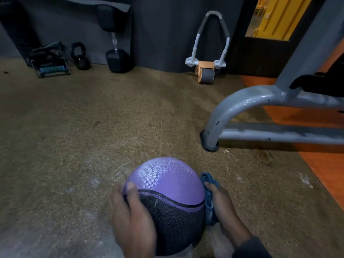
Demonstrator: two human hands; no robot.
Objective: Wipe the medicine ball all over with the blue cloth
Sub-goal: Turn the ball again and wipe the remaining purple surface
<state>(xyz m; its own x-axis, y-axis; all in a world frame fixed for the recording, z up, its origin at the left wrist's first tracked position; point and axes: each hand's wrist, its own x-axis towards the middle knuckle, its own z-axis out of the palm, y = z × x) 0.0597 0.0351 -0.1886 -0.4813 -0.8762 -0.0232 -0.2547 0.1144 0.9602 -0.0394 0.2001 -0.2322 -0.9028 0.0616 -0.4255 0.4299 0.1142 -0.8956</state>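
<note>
Now steadying the ball [165,185] on the floor [93,127] with left hand [130,215] spread; right hand [221,203] pressing bunched cloth [209,198] against its side. Best to rotate, wiping each patch.

Medicine ball [165,194]: textured, purple on far/upper half, black mesh-look on near half, halves split by a curved dark seam. Seated low on the brown speckled floor [93,127], near-left of the grey frame foot [210,144]. Blue cloth [209,200]: bunched, pressed vs ball's right side, running fwd-to-back along the curve.
</note>
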